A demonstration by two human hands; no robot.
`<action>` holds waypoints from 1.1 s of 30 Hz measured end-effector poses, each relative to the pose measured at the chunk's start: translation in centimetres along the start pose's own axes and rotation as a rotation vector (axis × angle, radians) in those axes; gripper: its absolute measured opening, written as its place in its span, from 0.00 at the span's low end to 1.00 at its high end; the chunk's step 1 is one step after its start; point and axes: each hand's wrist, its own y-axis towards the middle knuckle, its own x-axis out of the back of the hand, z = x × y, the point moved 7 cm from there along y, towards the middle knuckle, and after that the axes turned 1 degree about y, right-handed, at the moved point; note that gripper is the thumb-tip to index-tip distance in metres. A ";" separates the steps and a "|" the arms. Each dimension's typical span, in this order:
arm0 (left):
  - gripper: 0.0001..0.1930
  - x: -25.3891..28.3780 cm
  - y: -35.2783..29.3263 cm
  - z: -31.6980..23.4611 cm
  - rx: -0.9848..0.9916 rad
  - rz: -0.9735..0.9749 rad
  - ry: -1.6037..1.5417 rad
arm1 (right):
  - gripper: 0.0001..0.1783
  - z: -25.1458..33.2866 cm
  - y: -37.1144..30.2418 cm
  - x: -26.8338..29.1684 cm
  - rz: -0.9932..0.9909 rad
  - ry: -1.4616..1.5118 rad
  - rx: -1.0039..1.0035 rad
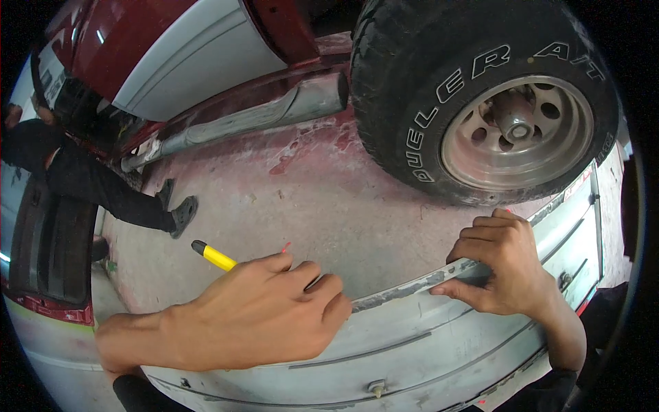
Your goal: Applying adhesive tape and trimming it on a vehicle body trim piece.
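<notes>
Closest of all is the person's left hand (261,316), palm down above the left part of a pale panel (453,353). Its grip looks closed around a yellow tool (218,257), whose black end pokes out to the left; the other end is hidden by the hand, so from where I stand I can't tell whether it touches the panel. The right hand (506,259) pinches the panel's scuffed edge (405,290), thumb on the near side, fingers over the far side. Beyond it, on the floor (322,213), stands a big tyre (388,103); far left, a co-worker's leg (127,199) shows.

The step in hand looks to me like steadying the edge with one hand while the other works the tool. To do it well, I'd brace the panel firmly with the right grip and hold that thumb clear of the tool's path. Short, light strokes at one even angle should suit the curve better than force.
</notes>
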 end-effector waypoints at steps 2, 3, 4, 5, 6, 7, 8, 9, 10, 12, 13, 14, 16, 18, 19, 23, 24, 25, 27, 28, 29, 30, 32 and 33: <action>0.13 -0.3 -0.3 0.1 -0.027 -0.062 0.004 | 0.22 -0.1 -0.1 0.1 -0.002 -0.004 -0.006; 0.14 -0.4 -0.6 0.1 -0.043 -0.094 -0.025 | 0.22 -0.2 -0.1 0.1 -0.003 -0.003 -0.011; 0.14 -0.4 -0.8 0.1 -0.058 -0.125 -0.052 | 0.22 -0.1 -0.1 0.1 -0.003 -0.004 -0.002; 0.14 -0.6 -0.9 0.1 -0.062 -0.123 -0.051 | 0.22 -0.1 -0.1 0.1 -0.003 -0.006 0.007; 0.14 -0.6 -1.0 0.2 -0.057 -0.151 -0.073 | 0.22 -0.1 -0.2 -0.1 -0.005 -0.005 0.004; 0.14 -0.5 -1.1 0.2 -0.051 -0.181 -0.094 | 0.21 -0.1 -0.3 -0.1 -0.033 0.000 0.000; 0.14 -0.9 -1.2 0.3 -0.053 -0.180 -0.093 | 0.21 -0.2 -0.3 -0.1 -0.061 0.005 -0.005; 0.13 -1.0 -1.5 0.3 -0.054 -0.214 -0.125 | 0.21 -0.2 -0.4 -0.1 -0.062 0.005 -0.007; 0.12 -0.9 -1.7 0.4 -0.052 -0.246 -0.156 | 0.21 0.0 -0.3 -0.1 -0.069 0.000 0.009; 0.11 -0.8 -1.9 0.3 -0.053 -0.253 -0.161 | 0.21 0.1 -0.1 0.0 -0.076 -0.003 0.025; 0.10 -0.7 -2.1 0.3 -0.054 -0.262 -0.167 | 0.21 0.2 -0.1 0.0 -0.058 -0.007 0.030; 0.10 -0.8 -2.3 0.2 -0.052 -0.261 -0.168 | 0.22 0.3 -0.1 0.0 -0.040 -0.011 0.035; 0.10 -0.8 -2.7 0.0 -0.053 -0.253 -0.185 | 0.21 0.2 -0.1 0.0 -0.029 -0.016 0.025; 0.10 -0.5 -3.4 0.1 -0.007 -0.291 -0.218 | 0.21 0.2 -0.1 0.1 -0.017 -0.023 0.024; 0.10 -0.3 -3.9 0.5 0.036 -0.328 -0.253 | 0.21 0.1 -0.1 0.1 -0.018 -0.027 0.016; 0.10 -0.6 -6.4 1.6 0.120 -0.353 -0.400 | 0.21 0.0 0.1 0.1 -0.020 -0.044 -0.007; 0.10 -0.7 -7.4 2.1 0.173 -0.371 -0.493 | 0.21 0.3 0.2 0.2 -0.014 -0.044 0.020; 0.09 -1.0 -8.5 2.6 0.222 -0.388 -0.589 | 0.21 0.2 0.2 0.1 -0.005 -0.057 -0.006; 0.09 -1.6 -11.4 3.1 0.324 -0.439 -0.662 | 0.21 -0.2 0.3 -0.3 0.002 -0.075 -0.029; 0.08 -1.9 -12.9 3.3 0.394 -0.485 -0.740 | 0.21 -0.1 0.0 -0.6 0.010 -0.079 0.001; 0.08 -1.9 -14.5 3.2 0.457 -0.471 -0.743 | 0.21 -0.4 0.0 -0.6 -0.008 -0.072 -0.021; 0.08 -1.6 -16.1 2.8 0.495 -0.485 -0.735 | 0.22 -0.8 -0.1 -0.6 -0.026 -0.065 -0.043; 0.08 -2.5 -19.1 2.8 0.647 -0.487 -0.839 | 0.23 -0.7 -0.3 -0.8 -0.001 -0.069 -0.038; 0.08 -2.9 -20.2 2.8 0.677 -0.521 -0.858 | 0.23 -0.7 -0.3 -0.7 -0.012 -0.067 -0.059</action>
